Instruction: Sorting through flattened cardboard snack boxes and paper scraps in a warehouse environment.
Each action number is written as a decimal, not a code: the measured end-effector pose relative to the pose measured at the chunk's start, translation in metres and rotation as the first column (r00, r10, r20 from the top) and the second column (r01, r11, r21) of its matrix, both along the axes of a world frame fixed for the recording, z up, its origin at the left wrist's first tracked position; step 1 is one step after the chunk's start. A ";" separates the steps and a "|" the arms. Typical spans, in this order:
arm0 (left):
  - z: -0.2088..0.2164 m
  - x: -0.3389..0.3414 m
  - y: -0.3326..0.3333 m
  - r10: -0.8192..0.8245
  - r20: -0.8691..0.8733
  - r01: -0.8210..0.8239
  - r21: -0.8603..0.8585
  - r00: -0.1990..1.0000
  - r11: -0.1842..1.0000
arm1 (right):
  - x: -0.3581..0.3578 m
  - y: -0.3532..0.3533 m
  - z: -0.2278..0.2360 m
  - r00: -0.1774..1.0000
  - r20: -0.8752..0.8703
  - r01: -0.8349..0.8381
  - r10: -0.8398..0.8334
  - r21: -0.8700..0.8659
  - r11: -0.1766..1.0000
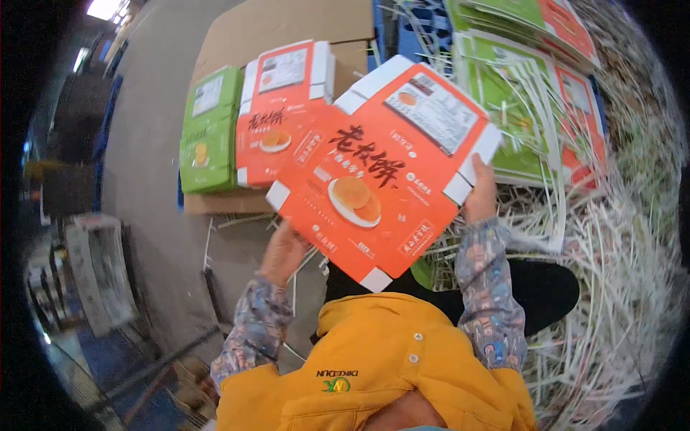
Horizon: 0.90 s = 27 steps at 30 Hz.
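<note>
An orange flat box blank [302, 205] with white flaps, dark lettering and a picture of round cakes is held tilted in front of my body. My left hand [284, 251] grips its lower left edge, the fingers partly hidden beneath it. On the right side, my right hand [480, 192] holds the edge beside a white flap, thumb on top. Just beyond lie a stack of orange box blanks [293, 98] and a stack of green box blanks [210, 129], side by side on brown cardboard [230, 36].
More green blanks [496, 93] joined with orange ones lie at the far right, strewn with paper strips. A heap of shredded white strips [611, 287] spreads along my right. Blue pallets [424, 36] show behind. Grey floor [154, 93] runs along the left, with a whitish crate-like object [100, 273].
</note>
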<state>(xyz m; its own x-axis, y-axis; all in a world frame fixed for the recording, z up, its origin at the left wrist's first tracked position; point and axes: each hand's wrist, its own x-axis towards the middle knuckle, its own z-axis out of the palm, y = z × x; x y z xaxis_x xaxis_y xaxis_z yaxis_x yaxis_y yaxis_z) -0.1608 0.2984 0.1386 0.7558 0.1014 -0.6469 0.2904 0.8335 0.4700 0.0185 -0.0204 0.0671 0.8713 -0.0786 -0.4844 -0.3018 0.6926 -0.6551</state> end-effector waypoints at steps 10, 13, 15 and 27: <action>-0.057 -0.016 -0.025 0.293 0.336 -0.349 0.119 0.895 0.930 | 0.009 0.043 0.090 0.853 0.469 -0.144 0.230 -0.211 0.967; -0.025 -0.010 -0.013 0.397 0.455 -0.487 0.095 0.797 0.868 | 0.036 0.086 0.143 0.755 0.584 -0.224 0.299 -0.199 0.954; -0.019 0.003 0.012 0.436 0.484 -0.536 0.083 0.758 0.840 | 0.063 0.117 0.170 0.723 0.622 -0.241 0.302 -0.183 0.953; -0.153 0.068 0.106 0.724 0.307 -0.786 0.224 0.618 0.576 | 0.062 0.092 0.065 0.755 0.260 -0.352 0.602 -0.615 0.706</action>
<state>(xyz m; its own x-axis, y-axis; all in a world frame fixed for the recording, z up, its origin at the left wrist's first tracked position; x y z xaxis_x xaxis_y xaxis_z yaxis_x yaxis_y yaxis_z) -0.0929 0.4039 -0.0145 0.3966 0.8514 -0.3433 -0.4828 0.5115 0.7108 0.0803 0.0711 0.1324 0.9535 0.2889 -0.0860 -0.1087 0.0634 -0.9920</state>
